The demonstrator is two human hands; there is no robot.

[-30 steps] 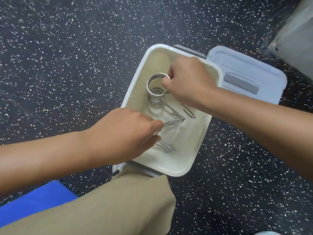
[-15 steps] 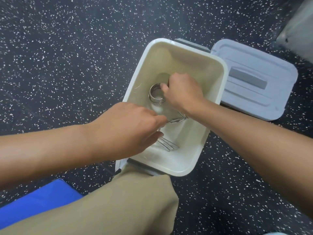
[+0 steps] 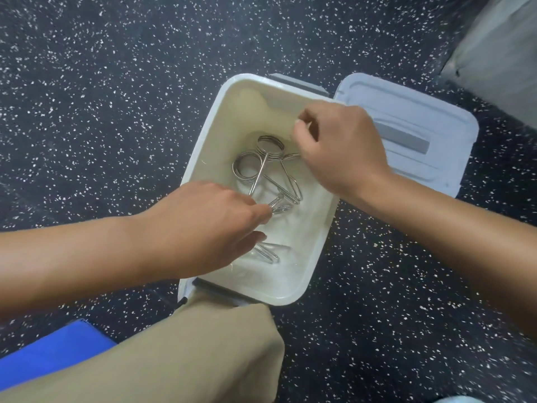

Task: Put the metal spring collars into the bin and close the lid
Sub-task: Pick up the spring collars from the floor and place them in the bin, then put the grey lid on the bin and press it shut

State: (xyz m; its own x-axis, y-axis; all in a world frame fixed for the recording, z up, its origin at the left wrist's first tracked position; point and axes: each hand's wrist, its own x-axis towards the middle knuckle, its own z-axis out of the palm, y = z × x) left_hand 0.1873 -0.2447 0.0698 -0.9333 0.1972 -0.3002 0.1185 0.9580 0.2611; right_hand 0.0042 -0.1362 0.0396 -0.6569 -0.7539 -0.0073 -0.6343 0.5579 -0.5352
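A white bin (image 3: 319, 251) stands open on the dark speckled floor. Its pale grey lid (image 3: 412, 112) lies flat beside it on the right. Inside the bin lie metal spring collars: one coil (image 3: 270, 146) at the back, a second coil (image 3: 245, 167) left of it, their long wire handles crossing toward the middle. Another wire handle (image 3: 268, 252) shows below my left thumb. My left hand (image 3: 203, 228) reaches in from the left, fingertips on a collar's handle end (image 3: 279, 205). My right hand (image 3: 340, 146) hovers over the bin's right side, fingers loosely curled, holding nothing.
My tan trouser knee (image 3: 189, 359) touches the bin's near edge. A blue mat (image 3: 49, 353) lies at the lower left. A grey object (image 3: 499, 53) fills the upper right corner. Speckled floor surrounds the bin.
My right hand set the collar coil down in the bin, let go of it and drew back up to the right. My left hand has barely moved.
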